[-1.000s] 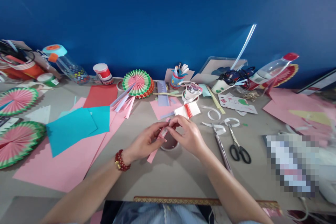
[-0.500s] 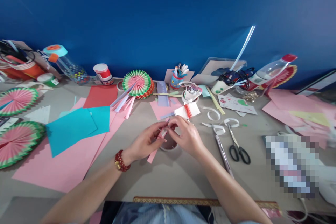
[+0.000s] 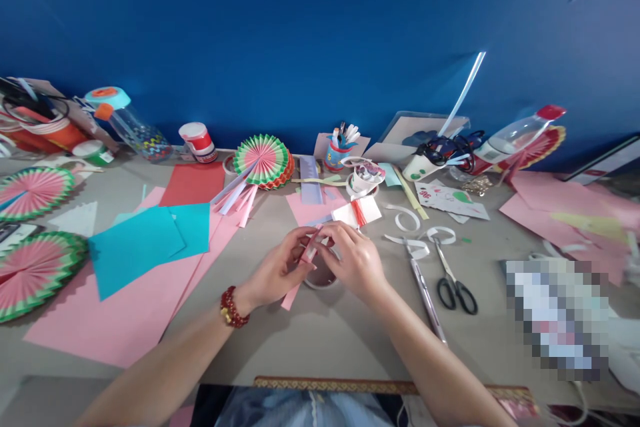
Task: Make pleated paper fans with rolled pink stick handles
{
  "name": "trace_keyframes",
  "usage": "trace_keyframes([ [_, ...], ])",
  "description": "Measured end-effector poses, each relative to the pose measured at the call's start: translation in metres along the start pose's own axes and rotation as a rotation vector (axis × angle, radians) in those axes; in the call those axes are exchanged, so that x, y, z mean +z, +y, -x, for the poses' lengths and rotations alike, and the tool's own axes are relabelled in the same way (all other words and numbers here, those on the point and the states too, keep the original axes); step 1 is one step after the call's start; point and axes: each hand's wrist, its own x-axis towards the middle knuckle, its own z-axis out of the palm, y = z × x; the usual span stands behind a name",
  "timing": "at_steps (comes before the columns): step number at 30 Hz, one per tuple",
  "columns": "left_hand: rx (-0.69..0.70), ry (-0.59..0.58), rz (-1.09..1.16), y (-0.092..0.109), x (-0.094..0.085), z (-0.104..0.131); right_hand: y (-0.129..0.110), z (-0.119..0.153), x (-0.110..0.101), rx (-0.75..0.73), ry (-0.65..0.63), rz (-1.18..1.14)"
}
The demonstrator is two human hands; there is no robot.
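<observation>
My left hand (image 3: 277, 268) is closed around a narrow pink paper strip (image 3: 290, 298), whose tail sticks out below the fingers. My right hand (image 3: 354, 255) meets it from the other side, thumb and fingertips pinched at the upper part of the same strip. A small pale patch shows on the strip between the hands; what it is I cannot make out. Under my fingers a roll of tape (image 3: 323, 280) lies on the table, partly hidden. Just beyond the hands is a white card (image 3: 371, 209) wrapped with red thread.
To the right lie a craft knife (image 3: 425, 293), black-handled scissors (image 3: 456, 293) and curled white strips (image 3: 407, 219). Teal paper (image 3: 135, 247) and pink sheets (image 3: 100, 320) cover the left. A folded paper fan (image 3: 261, 159), bottles and cups line the blue wall (image 3: 300, 33).
The strip has turned slightly between my hands, and my right fingertips have shifted a little on it. Both hands otherwise stay in the same place.
</observation>
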Motion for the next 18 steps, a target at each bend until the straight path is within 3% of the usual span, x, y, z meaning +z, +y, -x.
trace_keyframes([
  [4, 0.023, 0.048, -0.048, 0.0006, -0.0001, 0.0015, -0.0012, 0.0002, -0.0012, 0.005, 0.019, 0.011],
  [11, 0.014, 0.022, -0.208, 0.0050, -0.0043, 0.0012, -0.0029, -0.0003, -0.0031, 0.023, 0.046, 0.011],
  [18, 0.008, 0.017, -0.215, 0.0076, -0.0035, -0.0002, -0.0039, -0.0018, -0.0051, 0.078, 0.076, -0.036],
])
